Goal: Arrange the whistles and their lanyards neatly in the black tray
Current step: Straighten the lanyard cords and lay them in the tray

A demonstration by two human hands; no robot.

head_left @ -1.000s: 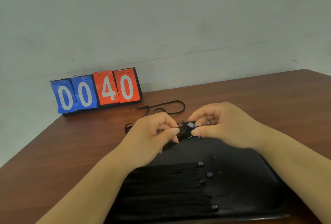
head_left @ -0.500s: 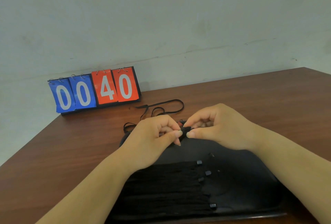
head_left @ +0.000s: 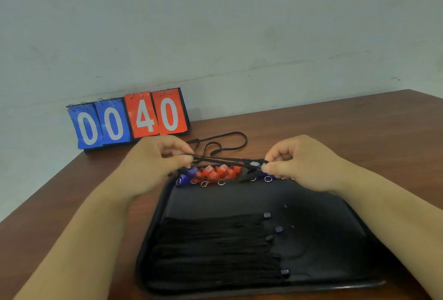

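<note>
Pinched in left hand [head_left: 153,163] fingers at 9 o'clock, taut to pinching right hand [head_left: 302,165] fingers at 3 o'clock: thin black lanyard cord [head_left: 225,160], over red and blue plastic whistles [head_left: 215,173] at 12 o'clock edge of black rectangular tray [head_left: 323,239].

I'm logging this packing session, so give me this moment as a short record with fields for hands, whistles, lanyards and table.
Left hand: pinches a black lanyard
Right hand: pinches the same lanyard, stretched between both hands
Whistles: red and blue, in a row along the black tray's far edge
Folded lanyards: bundled in the tray's near left part
Table: scoreboard reading 00 40, loose strap loop beyond the tray
</note>
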